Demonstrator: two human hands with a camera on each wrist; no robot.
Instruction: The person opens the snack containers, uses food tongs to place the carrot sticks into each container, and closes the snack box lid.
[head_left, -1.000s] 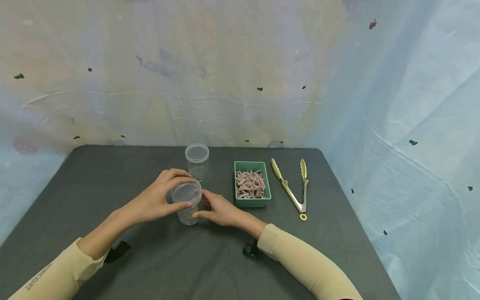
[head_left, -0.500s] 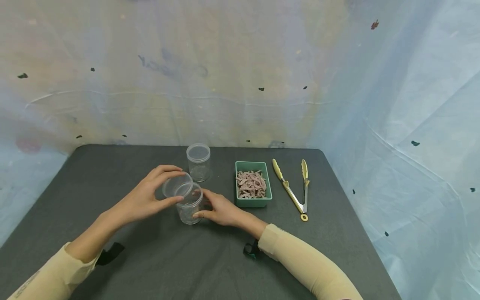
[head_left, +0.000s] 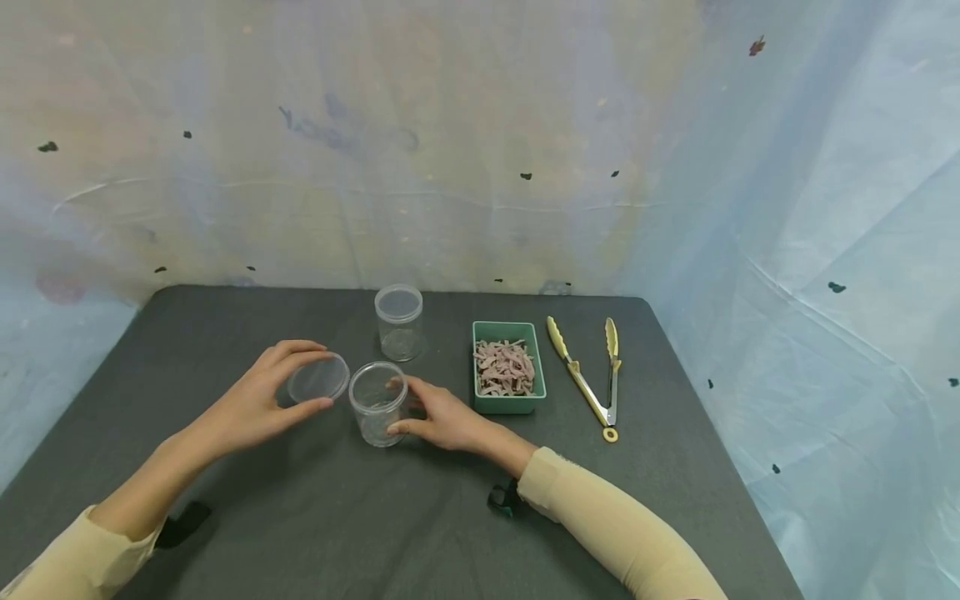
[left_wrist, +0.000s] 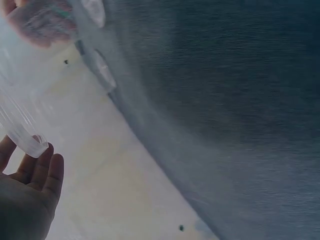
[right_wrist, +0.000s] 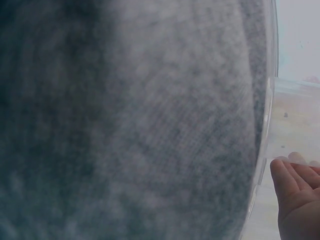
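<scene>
The left hand [head_left: 258, 402] is gripping by the rim a thin, round lid [head_left: 318, 378], which is tilting just beside the uncapped jar [head_left: 375, 407], at ten o'clock from it. The right hand [head_left: 442, 419] is gripping this smooth, clear cylinder around its side. Outward from there, a capped second jar [head_left: 399, 325] is standing near twelve o'clock; a green rectangular box [head_left: 510, 405] is holding pinkish strips [head_left: 505, 367] between two and three; metal tongs [head_left: 589, 393] with yellow tips are lying spread at three, on dark cloth [head_left: 360, 533].
</scene>
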